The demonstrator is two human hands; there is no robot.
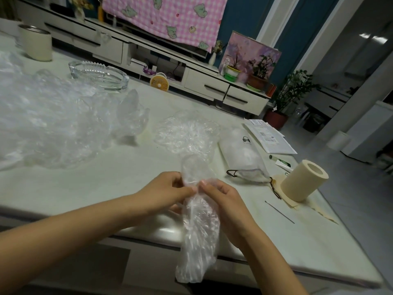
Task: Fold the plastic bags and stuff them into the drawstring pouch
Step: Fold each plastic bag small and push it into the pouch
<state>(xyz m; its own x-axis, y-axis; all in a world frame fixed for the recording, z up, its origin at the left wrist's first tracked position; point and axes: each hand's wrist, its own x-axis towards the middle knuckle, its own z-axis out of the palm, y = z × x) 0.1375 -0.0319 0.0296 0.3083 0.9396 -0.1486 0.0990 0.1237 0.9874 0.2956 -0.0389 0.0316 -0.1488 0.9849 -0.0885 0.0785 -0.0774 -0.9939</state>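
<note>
A clear plastic bag point(198, 231), gathered into a long strip, hangs over the table's front edge. My left hand point(170, 190) and my right hand point(221, 199) pinch it from either side near its upper end, thumbs almost meeting. The strip's top loop stands up above my fingers. A white drawstring pouch point(242, 156) with a dark cord lies to the right, bulging, its mouth toward me. One crumpled bag point(185, 133) lies just beyond my hands. A big heap of clear bags point(53, 124) covers the table's left side.
A glass ashtray point(98, 74) and a cream cup point(36, 42) stand at the far left. A cream paper roll point(303, 180), a thin metal rod point(279, 211), a tube and printed papers point(270, 137) lie at the right. The table's front edge point(148, 237) runs under my wrists.
</note>
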